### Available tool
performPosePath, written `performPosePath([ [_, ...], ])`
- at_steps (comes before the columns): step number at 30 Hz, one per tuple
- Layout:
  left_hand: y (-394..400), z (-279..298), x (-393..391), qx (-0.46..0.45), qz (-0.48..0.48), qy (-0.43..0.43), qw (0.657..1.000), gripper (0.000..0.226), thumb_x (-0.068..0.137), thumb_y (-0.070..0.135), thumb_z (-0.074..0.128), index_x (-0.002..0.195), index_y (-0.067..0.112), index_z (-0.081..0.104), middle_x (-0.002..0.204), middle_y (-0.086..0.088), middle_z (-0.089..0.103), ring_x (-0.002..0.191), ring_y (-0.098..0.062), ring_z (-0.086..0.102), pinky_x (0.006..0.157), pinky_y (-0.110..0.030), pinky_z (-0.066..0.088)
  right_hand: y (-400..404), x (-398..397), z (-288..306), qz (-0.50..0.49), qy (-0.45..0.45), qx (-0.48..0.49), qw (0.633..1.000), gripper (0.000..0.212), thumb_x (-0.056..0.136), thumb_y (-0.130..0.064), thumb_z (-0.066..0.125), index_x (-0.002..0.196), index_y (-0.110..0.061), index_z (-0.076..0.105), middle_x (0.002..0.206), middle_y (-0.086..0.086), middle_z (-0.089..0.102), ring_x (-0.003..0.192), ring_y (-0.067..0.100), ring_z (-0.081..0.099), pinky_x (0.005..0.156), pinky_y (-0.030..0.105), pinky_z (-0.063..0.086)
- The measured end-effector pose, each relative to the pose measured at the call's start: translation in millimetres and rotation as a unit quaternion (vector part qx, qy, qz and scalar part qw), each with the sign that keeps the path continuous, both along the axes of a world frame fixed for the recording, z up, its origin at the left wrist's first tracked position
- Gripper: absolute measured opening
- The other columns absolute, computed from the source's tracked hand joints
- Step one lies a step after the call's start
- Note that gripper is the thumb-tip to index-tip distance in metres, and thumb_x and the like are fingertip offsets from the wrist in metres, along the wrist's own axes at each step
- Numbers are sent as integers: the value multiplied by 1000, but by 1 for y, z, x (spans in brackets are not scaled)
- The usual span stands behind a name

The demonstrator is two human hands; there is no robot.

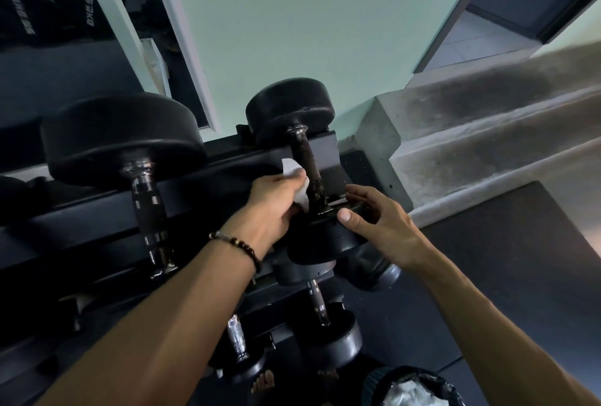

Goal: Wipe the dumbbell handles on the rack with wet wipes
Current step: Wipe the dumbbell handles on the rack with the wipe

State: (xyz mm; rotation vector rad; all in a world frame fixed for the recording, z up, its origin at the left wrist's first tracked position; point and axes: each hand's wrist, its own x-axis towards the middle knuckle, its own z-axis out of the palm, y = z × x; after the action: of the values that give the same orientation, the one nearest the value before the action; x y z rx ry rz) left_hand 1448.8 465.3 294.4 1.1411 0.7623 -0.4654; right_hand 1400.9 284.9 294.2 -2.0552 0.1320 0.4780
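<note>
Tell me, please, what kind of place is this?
Most likely a gym's weights corner: black dumbbells lie on a dark rack, weight plates hang at upper left, and the floor has dark matting.

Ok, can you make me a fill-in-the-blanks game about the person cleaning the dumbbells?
1. The left hand holds a white wet ____.
2. The right hand rests on the dumbbell's near ____, not its handle.
3. The beaded bracelet is on the ____ wrist.

Missing words: wipe; weight head; left
</note>
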Motion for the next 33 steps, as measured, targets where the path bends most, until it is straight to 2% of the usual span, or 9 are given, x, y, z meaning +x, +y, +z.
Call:
performPosePath([
  [5,3,11,44,11,93,-58,994,8,87,3,69,93,6,66,102,-16,71,93,-31,71,84,-48,59,1,1,0,0,4,0,1000,84,67,-69,67,140,-30,50,137,-12,56,128,3,49,114,37,37],
  [9,2,-2,1,50,-68,-43,995,5,87,5,71,92,5,70,98,-16,73,89,-30,70,83,-37,58,2,-2,2,-3,-2,-5,1000,85,67,-69,65,140,-29,51,136,-12,57,126,3,49,111,32,38],
  [14,24,12,-21,210,-179,-179,944,23,79,6,78,83,27,69,88,2,74,82,-8,69,78,-23,54,3,0,14,16,-2,-20,1000,77,74,-64,69,140,-28,51,126,-16,58,119,1,52,102,24,40],
  [17,33,35,-37,254,-217,-273,902,32,71,11,85,98,23,74,94,8,75,88,-1,69,79,-16,53,19,3,33,34,-62,-7,997,52,77,-61,70,120,-32,58,112,-24,61,107,-9,56,90,12,42],
  [20,35,56,-55,269,-243,-313,878,57,66,11,89,117,22,66,96,7,73,88,-2,69,83,-21,54,40,6,52,84,-99,27,991,53,79,-63,69,118,-27,65,105,-12,70,98,-1,64,84,20,52],
  [23,40,69,-77,271,-220,-304,887,80,62,8,91,129,29,54,99,5,70,89,-8,70,75,-20,54,51,1,62,135,-105,35,985,12,89,-38,70,90,-27,72,76,-12,67,67,2,61,60,17,47],
  [25,47,73,-94,271,-185,-279,902,90,61,5,91,135,30,48,106,5,64,93,-10,70,73,-19,54,54,-4,61,157,-127,29,979,20,90,-29,70,72,-21,69,60,-8,58,54,4,48,52,23,39],
  [29,70,78,-126,285,-112,-266,914,75,68,0,84,132,24,53,104,2,66,89,-7,70,76,-20,54,75,-18,67,153,-140,32,978,14,90,-14,66,76,-13,72,65,0,65,55,1,52,53,19,43],
  [33,96,83,-149,358,-54,-301,882,54,72,6,84,118,24,61,90,5,72,85,-6,70,80,-19,53,114,-39,77,146,-101,136,975,16,91,-8,63,88,-17,76,76,6,74,71,22,70,70,41,60],
])
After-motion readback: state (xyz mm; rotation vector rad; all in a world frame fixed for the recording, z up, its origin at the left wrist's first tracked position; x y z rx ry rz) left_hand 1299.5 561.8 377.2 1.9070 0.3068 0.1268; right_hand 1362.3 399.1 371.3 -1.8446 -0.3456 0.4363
